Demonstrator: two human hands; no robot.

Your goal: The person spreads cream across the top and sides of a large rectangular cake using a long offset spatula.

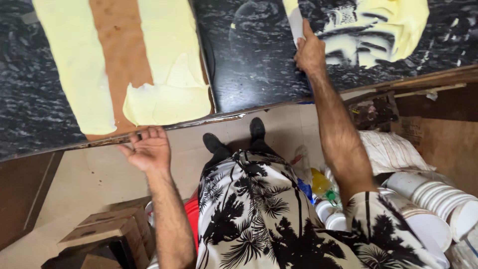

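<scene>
My right hand [309, 51] grips the handle of a broad white-bladed spatula [295, 21] on the black marble counter [249, 60], at the edge of a smeared mound of pale yellow cream [398, 25]. At the left lies a long brown cake sheet [119, 50] with yellow cream [167, 74] spread over both sides and a bare brown strip down the middle. My left hand [147, 149] rests palm up at the counter's front edge just below that sheet, fingers apart, holding nothing.
Below the counter are stacked white paper cups and buckets [438, 199] at the right, a yellow bottle [321, 183], cardboard boxes [107, 229] at the lower left and a tiled floor [89, 174]. My patterned shirt [264, 214] fills the lower middle.
</scene>
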